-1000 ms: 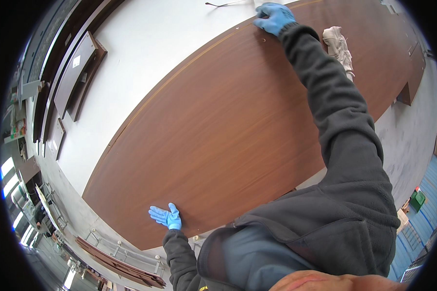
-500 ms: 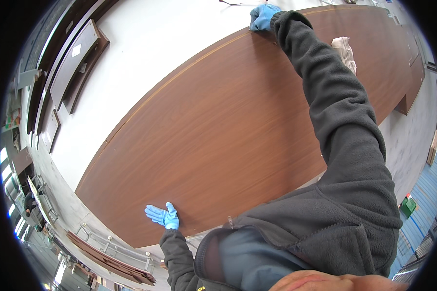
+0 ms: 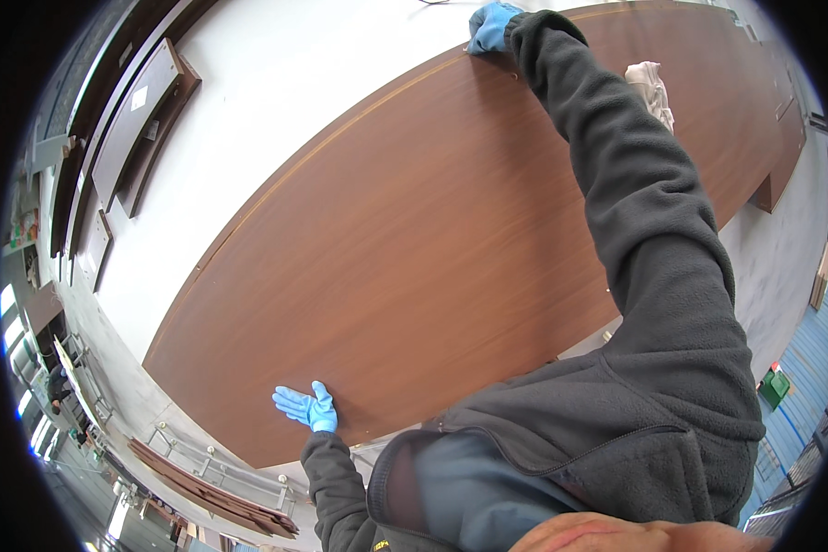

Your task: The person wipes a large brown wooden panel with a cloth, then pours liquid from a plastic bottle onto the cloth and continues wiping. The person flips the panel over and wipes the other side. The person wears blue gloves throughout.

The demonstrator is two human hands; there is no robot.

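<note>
A large reddish-brown wood-grain panel (image 3: pixel 368 248) lies flat across the view, with a light line along its far edge. My left hand (image 3: pixel 307 408), in a blue glove, rests palm-down with fingers stretched out on the panel's near left part. Far across, my right hand (image 3: pixel 491 28), also in a blue glove, is closed at the panel's far edge. Its fingers are curled, and what they hold, if anything, is hidden. A crumpled whitish cloth (image 3: pixel 649 90) lies on the panel, to the right of my right forearm.
Beyond the panel stretches a white surface (image 3: pixel 276 83). Dark brown boards (image 3: pixel 143 115) lie stacked at the far left. A rack holding brown strips (image 3: pixel 207 492) stands at the lower left. To the right are a green container (image 3: pixel 775 386) and a blue floor (image 3: pixel 805 363).
My right hand has moved slightly left along the far edge, still closed. The left hand stays spread at nearly the same place on the panel.
</note>
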